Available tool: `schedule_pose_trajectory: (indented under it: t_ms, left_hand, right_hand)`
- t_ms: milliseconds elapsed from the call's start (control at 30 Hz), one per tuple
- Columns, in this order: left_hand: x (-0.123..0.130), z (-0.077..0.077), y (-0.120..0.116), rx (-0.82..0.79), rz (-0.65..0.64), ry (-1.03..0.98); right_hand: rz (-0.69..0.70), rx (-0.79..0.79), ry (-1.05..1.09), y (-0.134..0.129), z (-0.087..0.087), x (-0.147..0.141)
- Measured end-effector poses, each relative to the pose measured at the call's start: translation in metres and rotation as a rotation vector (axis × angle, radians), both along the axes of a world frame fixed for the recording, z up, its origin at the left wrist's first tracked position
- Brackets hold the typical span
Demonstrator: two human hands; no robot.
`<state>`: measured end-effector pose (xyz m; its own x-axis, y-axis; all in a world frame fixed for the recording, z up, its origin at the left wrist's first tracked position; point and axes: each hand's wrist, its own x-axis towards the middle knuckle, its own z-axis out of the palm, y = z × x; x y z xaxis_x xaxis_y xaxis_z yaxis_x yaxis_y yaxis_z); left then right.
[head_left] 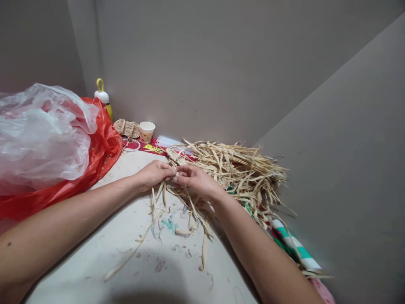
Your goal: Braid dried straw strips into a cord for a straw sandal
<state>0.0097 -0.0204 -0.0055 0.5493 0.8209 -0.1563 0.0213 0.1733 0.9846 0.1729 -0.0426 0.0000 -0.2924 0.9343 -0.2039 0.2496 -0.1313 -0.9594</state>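
Straw strands point(171, 157), frame ctr: pinched in L hand point(154, 174) & R hand point(198, 180); dried-straw bundle point(242, 162) laid R of ctr; paper cup point(147, 135) set L of ctr

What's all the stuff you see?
plastic bags: at least two, whitish and red, left
bottle: one, white and yellow, left
paper cup: one, white and orange, back
woven piece: at least one, tan, by paper cup
ring: one, white, by paper cup
sticks: several, whitish, back
dry strips: many, tan, right
striped roll: one, green and white, right
table: one, white, centre
walls: several, grey, around
left grip: one, bare, pinching dry strips
right grip: one, bare, pinching dry strips
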Motion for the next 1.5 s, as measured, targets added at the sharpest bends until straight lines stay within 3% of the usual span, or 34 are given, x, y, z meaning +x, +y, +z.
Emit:
schedule_pose_trajectory:
  t_ms: [133, 433, 667, 767, 1033, 1133, 1233, 1500]
  left_hand:
    - [0.0, -0.001, 0.001, 0.065, -0.016, 0.058]
    - [-0.005, 0.002, 0.004, 0.145, -0.067, 0.163]
    - [-0.004, 0.002, 0.006, 0.152, -0.059, 0.149]
    - [-0.004, 0.003, 0.005, 0.133, -0.1, 0.122]
    - [-0.008, 0.002, 0.011, 0.08, -0.154, 0.078]
    - [-0.008, 0.0, 0.011, 0.108, -0.152, 0.107]
    - [-0.006, -0.002, 0.011, 0.175, -0.117, 0.135]
    - [-0.006, -0.002, 0.011, 0.394, -0.107, 0.275]
  right_hand:
    - [0.072, -0.124, 0.051, 0.0, -0.004, -0.001]
    - [0.128, -0.044, -0.139, -0.001, 0.003, 0.004]
    - [0.128, -0.11, -0.089, -0.001, 0.004, 0.006]
    - [0.192, -0.101, -0.1, -0.002, 0.004, 0.007]
    - [0.218, -0.353, 0.187, 0.005, 0.0, 0.008]
    - [0.198, -0.348, 0.211, 0.007, -0.003, 0.007]
    - [0.173, -0.296, 0.183, 0.007, -0.007, 0.007]
    - [0.228, -0.45, 0.315, 0.011, -0.011, 0.007]
